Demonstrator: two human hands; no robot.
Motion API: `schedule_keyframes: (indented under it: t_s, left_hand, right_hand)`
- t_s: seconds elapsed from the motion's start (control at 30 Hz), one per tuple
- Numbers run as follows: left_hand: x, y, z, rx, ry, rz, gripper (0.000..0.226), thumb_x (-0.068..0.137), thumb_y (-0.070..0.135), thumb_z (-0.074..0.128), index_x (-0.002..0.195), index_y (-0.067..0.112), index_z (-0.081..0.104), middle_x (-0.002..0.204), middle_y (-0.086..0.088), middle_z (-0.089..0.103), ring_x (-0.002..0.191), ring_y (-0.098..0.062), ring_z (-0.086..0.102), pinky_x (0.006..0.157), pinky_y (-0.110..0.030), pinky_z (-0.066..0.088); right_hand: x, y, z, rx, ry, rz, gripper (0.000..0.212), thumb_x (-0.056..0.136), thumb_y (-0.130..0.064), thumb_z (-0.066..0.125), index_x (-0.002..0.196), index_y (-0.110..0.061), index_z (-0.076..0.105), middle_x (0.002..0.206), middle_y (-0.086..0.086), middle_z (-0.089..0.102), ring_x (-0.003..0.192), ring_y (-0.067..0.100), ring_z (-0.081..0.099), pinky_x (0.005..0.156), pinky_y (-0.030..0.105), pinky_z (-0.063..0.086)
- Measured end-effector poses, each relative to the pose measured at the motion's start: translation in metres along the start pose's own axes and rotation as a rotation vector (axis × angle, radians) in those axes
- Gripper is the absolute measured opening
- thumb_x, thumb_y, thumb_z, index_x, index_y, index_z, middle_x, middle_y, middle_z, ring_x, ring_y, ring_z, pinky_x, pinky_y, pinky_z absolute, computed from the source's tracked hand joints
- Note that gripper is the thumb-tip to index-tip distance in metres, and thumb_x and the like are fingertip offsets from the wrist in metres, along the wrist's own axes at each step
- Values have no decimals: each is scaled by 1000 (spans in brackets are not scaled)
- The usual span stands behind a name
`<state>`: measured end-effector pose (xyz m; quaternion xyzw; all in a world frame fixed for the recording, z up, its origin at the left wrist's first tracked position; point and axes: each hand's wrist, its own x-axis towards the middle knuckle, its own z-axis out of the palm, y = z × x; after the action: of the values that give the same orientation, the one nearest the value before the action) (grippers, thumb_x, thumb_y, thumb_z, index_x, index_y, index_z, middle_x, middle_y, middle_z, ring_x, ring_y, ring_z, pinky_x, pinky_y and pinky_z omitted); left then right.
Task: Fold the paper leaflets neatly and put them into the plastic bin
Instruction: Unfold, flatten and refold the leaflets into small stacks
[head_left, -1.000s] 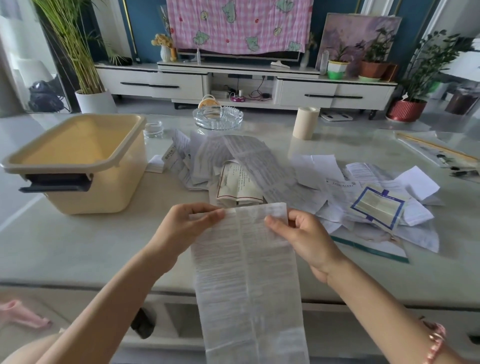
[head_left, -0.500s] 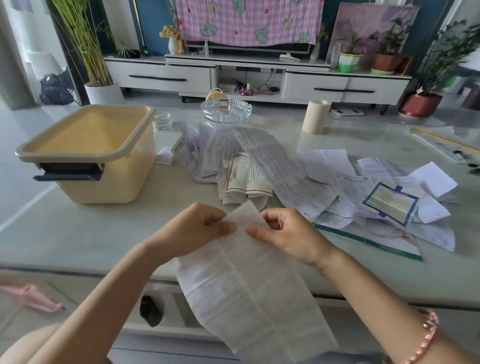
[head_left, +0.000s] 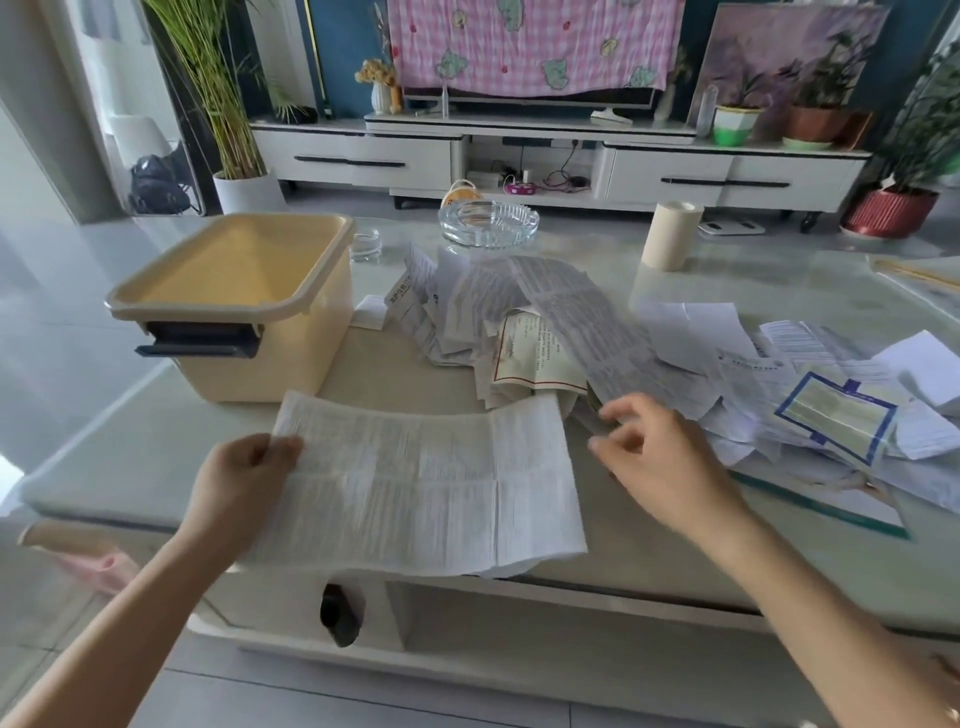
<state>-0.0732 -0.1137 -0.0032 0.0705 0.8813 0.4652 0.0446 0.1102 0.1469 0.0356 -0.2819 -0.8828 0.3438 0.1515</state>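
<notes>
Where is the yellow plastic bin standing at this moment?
In the head view, the plastic bin stands on the left side of the table, left of the pile of leaflets and beyond the left hand.

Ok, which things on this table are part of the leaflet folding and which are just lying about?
Job: the unfolded leaflet, pinched by the left hand; the free right hand; the pile of leaflets; the cream plastic bin.
Lying about: the glass ashtray; the small glass dish; the beige roll.
</notes>
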Motion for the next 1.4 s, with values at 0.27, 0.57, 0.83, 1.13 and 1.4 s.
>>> schedule_keyframes:
  t_s: [0.27, 0.57, 0.83, 1.13, 1.4]
  left_hand:
    - [6, -9, 8, 91, 88, 78, 39, 95, 21, 49, 76, -13, 53, 63, -19, 50, 57, -24, 42, 54, -32, 28]
    - [13, -13, -1, 125, 133, 51, 33, 95, 18, 50, 81, -9, 62, 70, -18, 56, 67, -31, 49, 63, -35, 36]
    - [14, -12, -3, 120, 92, 26, 28, 95, 20, 48, 80, 0, 60, 71, -16, 52, 63, -25, 43, 52, -28, 30]
    - [10, -13, -3, 141, 103, 57, 38, 95, 19, 48, 81, -14, 60, 68, -18, 52, 57, -23, 38, 50, -28, 28]
    - [4, -12, -3, 144, 112, 91, 38, 96, 16, 47, 74, -14, 55, 60, -13, 47, 54, -23, 36, 50, -29, 28]
  right_hand:
    - [-38, -80, 95, -174, -33, -732, 32, 90, -6, 50, 121, -5, 58, 118, 11, 63, 112, 22, 56, 100, 25, 36]
    - [-60, -61, 95, 56, 154, -659, 51, 87, -22, 49, 136, -14, 42, 144, 5, 40, 138, 16, 29, 116, 26, 17]
    - [-83, -14, 101, 376, 291, -65, 78, 72, -20, 63, 140, -22, 24, 139, -4, 34, 130, 5, 31, 113, 32, 27]
    - [-67, -23, 111, 236, 500, 30, 62, 73, -5, 73, 129, -10, 44, 104, 5, 58, 92, 27, 57, 86, 49, 47]
    - [-57, -11, 97, -51, 547, -7, 47, 56, 15, 64, 96, -9, 61, 71, -1, 51, 57, 24, 50, 52, 28, 38]
